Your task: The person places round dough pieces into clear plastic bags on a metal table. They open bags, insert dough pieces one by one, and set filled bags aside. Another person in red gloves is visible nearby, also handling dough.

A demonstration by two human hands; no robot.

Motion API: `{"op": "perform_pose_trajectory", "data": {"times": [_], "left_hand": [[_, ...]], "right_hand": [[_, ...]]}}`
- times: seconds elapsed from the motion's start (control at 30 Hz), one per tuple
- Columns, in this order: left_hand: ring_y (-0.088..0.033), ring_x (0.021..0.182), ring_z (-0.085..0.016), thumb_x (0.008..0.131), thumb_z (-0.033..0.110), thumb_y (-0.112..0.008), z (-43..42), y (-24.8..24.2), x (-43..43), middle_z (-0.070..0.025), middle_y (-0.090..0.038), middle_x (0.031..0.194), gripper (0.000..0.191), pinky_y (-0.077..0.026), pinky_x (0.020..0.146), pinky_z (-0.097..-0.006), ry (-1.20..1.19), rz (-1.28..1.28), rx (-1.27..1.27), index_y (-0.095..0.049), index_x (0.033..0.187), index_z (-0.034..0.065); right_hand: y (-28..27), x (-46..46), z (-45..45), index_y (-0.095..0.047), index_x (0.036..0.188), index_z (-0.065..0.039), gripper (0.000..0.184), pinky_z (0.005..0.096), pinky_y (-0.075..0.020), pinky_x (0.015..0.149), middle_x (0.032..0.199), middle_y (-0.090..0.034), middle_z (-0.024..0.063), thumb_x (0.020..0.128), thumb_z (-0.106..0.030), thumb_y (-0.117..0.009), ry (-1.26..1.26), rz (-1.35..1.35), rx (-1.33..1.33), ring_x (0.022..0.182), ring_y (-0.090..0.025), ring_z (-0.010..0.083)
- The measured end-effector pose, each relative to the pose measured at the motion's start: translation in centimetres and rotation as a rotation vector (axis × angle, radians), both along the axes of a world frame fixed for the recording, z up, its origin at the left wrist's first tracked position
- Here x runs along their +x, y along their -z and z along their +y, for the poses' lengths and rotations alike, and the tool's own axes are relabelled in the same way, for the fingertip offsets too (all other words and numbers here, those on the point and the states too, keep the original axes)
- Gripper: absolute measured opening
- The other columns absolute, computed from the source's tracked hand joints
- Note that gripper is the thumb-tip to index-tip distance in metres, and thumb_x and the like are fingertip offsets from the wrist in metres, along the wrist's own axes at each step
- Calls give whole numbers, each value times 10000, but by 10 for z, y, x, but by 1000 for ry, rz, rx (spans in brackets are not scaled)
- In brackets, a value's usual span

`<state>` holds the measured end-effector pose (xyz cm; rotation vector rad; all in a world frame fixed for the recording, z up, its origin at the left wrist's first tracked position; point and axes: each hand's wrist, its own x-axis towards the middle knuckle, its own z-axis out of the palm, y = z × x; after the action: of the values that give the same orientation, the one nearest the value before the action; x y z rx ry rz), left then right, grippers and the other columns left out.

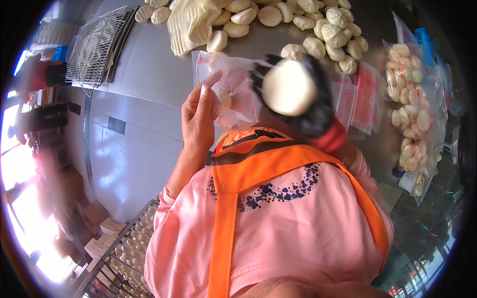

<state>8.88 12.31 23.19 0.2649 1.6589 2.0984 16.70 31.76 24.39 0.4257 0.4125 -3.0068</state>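
Observation:
My bare left hand (pixel 201 111) grips the edge of a clear plastic bag (pixel 238 85) with red print; pale pieces show through its film. Just right of the bag, my right hand (pixel 316 104), in a black and red glove and blurred, holds a round white bun (pixel 289 88). Beyond both hands a pile of flat round buns (pixel 269 16) and pleated buns (pixel 332 35) lies on the metal table (pixel 156 70). A ribbed, pale sheet (pixel 192 26) rests at the pile's left side.
Flat red-printed bags (pixel 359 98) lie right of my right hand. Farther right are filled clear bags (pixel 404 74) beside a blue crate (pixel 425 41). Wire racks (pixel 98 46) sit at the table's left end. A rack of buns (pixel 130 253) stands low at left; another person (pixel 35 78) is at far left.

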Motion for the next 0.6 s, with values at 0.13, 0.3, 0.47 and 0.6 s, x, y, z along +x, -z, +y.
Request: {"op": "perform_pose_trajectory", "data": {"times": [0.13, 0.3, 0.47, 0.6], "left_hand": [[-291, 536, -42, 998, 202, -390, -11, -4, -2, 61, -323, 618, 402, -245, 494, -200, -48, 14, 88, -450, 1278, -80], [-326, 530, -40, 999, 223, -396, -54, 2, -4, 52, -355, 606, 423, -296, 512, -196, -65, 49, 147, -434, 1295, -77], [-380, 547, -51, 980, 255, -441, -63, 1, 4, 40, -422, 640, 454, -330, 515, -193, -111, -10, 111, -445, 1281, -84], [-328, 524, -63, 984, 280, -423, -70, -20, 8, 33, -365, 596, 497, -314, 511, -221, -221, 181, 104, -376, 1320, -83]], "right_hand": [[15, -27, -18, -343, 1372, -7, 640, 340, -398, 963, 1304, -473, 141, 870, -288, -623, 44, 262, 1339, 1167, -487, 235], [39, -41, 1, -390, 1331, -25, 799, 396, -430, 923, 1304, -465, 174, 690, -284, -791, 393, 251, 1902, 1160, -491, 289], [85, -36, -7, -511, 1234, -43, 492, 318, -486, 832, 1057, -613, 77, 794, -137, -710, -81, 20, 1090, 992, -594, 217], [31, -39, -3, -551, 1194, -45, 376, 224, -481, 581, 938, -633, 10, 832, -53, -651, 78, 244, 1021, 718, -603, 70]]}}
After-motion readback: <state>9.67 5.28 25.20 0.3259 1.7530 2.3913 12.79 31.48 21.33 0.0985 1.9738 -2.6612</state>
